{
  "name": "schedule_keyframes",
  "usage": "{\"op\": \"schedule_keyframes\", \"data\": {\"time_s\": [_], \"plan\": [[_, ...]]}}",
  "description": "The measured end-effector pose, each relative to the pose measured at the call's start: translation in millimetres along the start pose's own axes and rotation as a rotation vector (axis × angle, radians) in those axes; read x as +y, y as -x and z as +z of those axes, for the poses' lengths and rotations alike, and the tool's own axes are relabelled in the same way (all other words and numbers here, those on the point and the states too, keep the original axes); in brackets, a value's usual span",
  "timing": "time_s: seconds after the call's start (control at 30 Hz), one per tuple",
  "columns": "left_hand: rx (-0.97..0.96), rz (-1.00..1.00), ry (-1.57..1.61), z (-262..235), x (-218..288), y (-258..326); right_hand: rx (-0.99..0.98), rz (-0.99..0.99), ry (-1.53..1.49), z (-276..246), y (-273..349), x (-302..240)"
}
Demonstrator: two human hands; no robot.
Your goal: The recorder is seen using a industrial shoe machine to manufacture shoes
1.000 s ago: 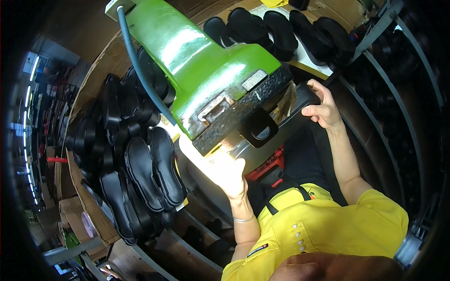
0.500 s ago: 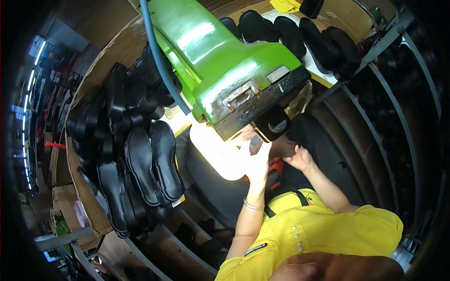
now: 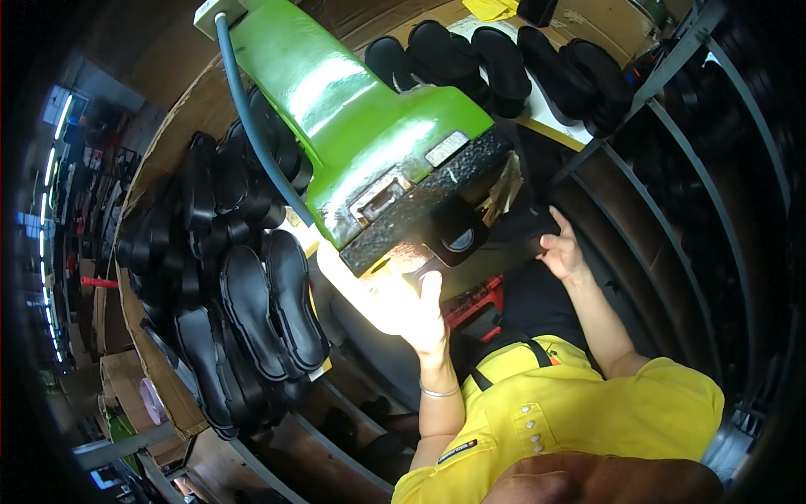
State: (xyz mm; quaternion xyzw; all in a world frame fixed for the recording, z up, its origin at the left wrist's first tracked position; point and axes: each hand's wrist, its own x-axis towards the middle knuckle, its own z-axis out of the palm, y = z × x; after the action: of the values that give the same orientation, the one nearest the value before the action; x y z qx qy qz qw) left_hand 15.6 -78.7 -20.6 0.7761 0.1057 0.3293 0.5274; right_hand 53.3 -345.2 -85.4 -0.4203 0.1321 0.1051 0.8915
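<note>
Under the head of a green machine (image 3: 395, 139), a dark, long flat piece (image 3: 483, 267) spans between my hands; its exact kind is hard to make out in the shade. My left hand (image 3: 420, 319) is at its left end, thumb raised against it, the other fingers washed out by strong light. The piece's right end is at the closed fingers of my right hand (image 3: 562, 252), with one finger stretched upward. A black fitting (image 3: 460, 239) on the machine's underside hangs just above the piece and hides part of it.
Black shoe soles (image 3: 290, 294) are piled in a cardboard box (image 3: 138, 311) on the left. More black soles (image 3: 501, 71) line a white board (image 3: 546, 107) beyond the machine. A blue-grey hose (image 3: 252, 126) runs down the machine. Metal rack bars (image 3: 646, 197) stand at the right.
My hands have moved apart: the left to the left and slightly down, the right to the right and up. The view has shifted, so the machine sits further left. More of a red object below shows.
</note>
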Motion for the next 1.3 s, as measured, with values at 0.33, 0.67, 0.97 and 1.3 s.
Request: {"op": "schedule_keyframes", "data": {"time_s": [0.33,0.67,0.97,1.3], "plan": [[-0.175,0.002,-0.225,3,4,-14,-0.192,-0.368,0.469,58,-30,-103],[-0.140,-0.092,-0.084,-12,-20,-41,-0.299,-0.431,0.617,105,-16,-113],[-0.383,0.135,-0.477,-35,-45,-18,-0.312,-0.371,0.637,128,-9,-106],[-0.206,0.550,-0.539,-28,57,-48,-0.391,-0.420,0.617,144,-12,-88]]}}
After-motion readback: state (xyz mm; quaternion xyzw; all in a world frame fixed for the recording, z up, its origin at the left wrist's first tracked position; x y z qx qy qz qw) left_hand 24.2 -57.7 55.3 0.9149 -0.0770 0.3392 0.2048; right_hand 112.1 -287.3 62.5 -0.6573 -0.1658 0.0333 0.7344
